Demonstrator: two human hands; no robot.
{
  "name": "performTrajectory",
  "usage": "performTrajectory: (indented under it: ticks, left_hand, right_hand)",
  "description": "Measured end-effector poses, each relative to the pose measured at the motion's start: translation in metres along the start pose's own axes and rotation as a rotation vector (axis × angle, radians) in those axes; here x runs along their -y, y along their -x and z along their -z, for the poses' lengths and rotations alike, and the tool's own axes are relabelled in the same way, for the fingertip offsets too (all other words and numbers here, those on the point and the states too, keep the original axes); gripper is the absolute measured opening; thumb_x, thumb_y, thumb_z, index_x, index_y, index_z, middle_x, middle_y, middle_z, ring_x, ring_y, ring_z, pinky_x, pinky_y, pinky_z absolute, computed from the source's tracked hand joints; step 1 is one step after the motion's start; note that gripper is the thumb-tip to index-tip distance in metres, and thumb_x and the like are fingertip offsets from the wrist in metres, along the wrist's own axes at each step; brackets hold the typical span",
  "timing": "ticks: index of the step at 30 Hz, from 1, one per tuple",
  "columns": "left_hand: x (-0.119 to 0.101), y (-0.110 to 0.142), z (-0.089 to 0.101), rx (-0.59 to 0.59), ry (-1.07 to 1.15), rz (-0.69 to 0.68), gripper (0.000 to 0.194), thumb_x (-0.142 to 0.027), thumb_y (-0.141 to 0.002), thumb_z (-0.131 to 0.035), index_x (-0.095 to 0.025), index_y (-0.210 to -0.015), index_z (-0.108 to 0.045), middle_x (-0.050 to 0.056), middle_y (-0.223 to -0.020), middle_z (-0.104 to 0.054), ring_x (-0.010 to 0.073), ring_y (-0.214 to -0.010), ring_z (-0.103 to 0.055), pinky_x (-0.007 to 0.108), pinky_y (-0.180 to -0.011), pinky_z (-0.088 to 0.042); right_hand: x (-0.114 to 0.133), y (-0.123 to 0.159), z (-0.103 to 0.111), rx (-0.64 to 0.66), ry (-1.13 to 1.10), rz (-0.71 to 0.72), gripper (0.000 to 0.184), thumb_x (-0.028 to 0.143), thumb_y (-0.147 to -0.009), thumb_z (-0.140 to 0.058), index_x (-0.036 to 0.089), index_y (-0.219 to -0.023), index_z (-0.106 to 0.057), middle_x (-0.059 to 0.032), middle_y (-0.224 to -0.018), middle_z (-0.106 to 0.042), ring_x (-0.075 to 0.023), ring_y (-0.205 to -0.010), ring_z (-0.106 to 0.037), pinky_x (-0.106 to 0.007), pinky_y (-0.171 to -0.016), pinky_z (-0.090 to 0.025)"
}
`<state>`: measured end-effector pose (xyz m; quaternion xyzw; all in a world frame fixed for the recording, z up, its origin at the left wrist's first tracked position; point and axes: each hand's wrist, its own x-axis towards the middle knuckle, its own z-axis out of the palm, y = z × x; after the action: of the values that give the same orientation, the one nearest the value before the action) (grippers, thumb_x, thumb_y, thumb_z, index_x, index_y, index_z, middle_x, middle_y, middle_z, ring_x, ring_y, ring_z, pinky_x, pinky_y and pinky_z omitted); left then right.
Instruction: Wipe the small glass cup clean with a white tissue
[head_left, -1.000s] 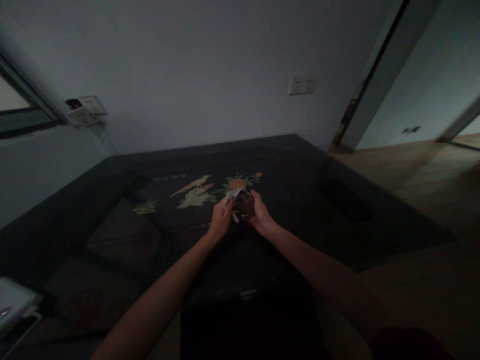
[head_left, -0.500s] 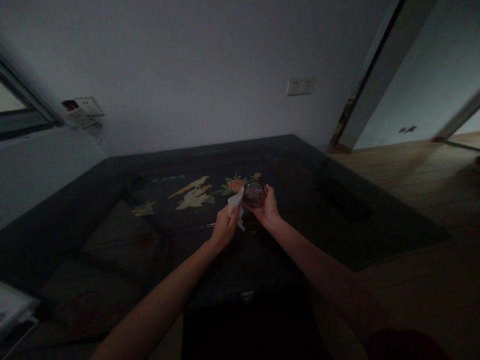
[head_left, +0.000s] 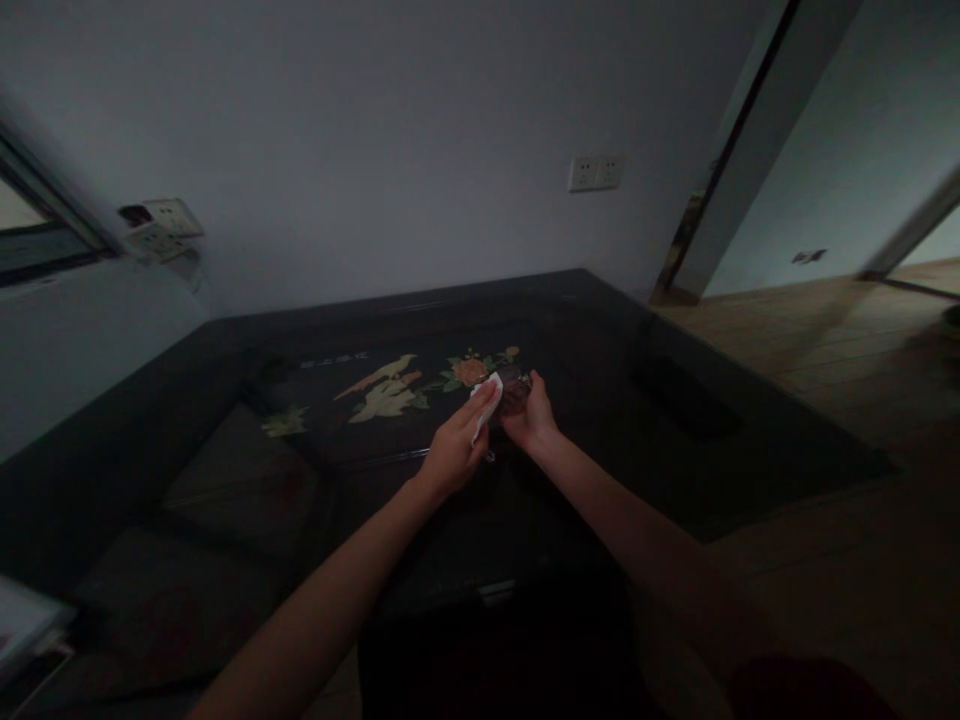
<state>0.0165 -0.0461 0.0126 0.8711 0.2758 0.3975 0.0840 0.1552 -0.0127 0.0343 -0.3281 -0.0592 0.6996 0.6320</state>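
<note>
My right hand [head_left: 534,412] is closed around a dark, see-through round glass object [head_left: 513,390], perhaps a bowl or ashtray; the dim light hides its exact kind. In my left hand [head_left: 459,440] a white tissue [head_left: 487,404] is pinched, its upper edge against the left side of the glass object. Both hands are held over a dark glossy table [head_left: 420,545] inlaid with a bird and flower picture [head_left: 386,395]. Part of the glass object is hidden by the tissue and the fingers.
A dark flat object [head_left: 686,400] shows at the table's right. White sockets [head_left: 595,173] are on the wall behind, more sockets [head_left: 169,228] at the left corner. A pale object [head_left: 30,625] stands at the lower left. Wooden floor [head_left: 780,315] lies to the right.
My left hand has moved up and right, bringing the tissue against the glass object's side. The glass object appears turned, its round opening less visible. My right hand keeps its hold.
</note>
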Motion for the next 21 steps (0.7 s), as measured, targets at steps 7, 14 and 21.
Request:
performTrajectory:
  ticks: [7, 14, 21]
  left_hand:
    - [0.0, -0.004, 0.004, 0.097, -0.176, -0.099, 0.071, -0.007, -0.085, -0.04, -0.022, -0.15, -0.016, 0.009, -0.155, -0.022, 0.0235, -0.142, -0.021, 0.046, -0.115, -0.028]
    - [-0.001, -0.005, 0.008, 0.141, -0.173, -0.047, 0.072, -0.008, -0.081, -0.045, -0.021, -0.148, -0.022, 0.011, -0.153, -0.027, 0.0227, -0.141, -0.027, 0.042, -0.114, -0.031]
    - [0.005, -0.006, 0.002, 0.011, 0.011, 0.097, 0.052, -0.014, -0.09, -0.035, -0.021, -0.141, -0.038, 0.007, -0.147, -0.041, 0.0201, -0.137, -0.035, 0.041, -0.114, -0.029]
  right_hand:
    - [-0.009, 0.004, 0.0, 0.084, 0.103, 0.04, 0.047, 0.047, -0.094, -0.03, 0.021, -0.074, -0.063, -0.0037, -0.069, -0.069, -0.0191, -0.078, -0.067, -0.032, -0.074, -0.054]
    - [-0.024, 0.004, 0.004, 0.056, 0.183, 0.033, 0.039, 0.045, -0.092, -0.039, 0.02, -0.077, -0.066, -0.0026, -0.071, -0.07, -0.0177, -0.08, -0.067, -0.028, -0.073, -0.053]
    - [-0.033, 0.008, 0.006, 0.089, 0.278, 0.05, 0.036, 0.045, -0.092, -0.043, 0.021, -0.081, -0.067, -0.0001, -0.075, -0.072, -0.0128, -0.069, -0.065, -0.023, -0.065, -0.051]
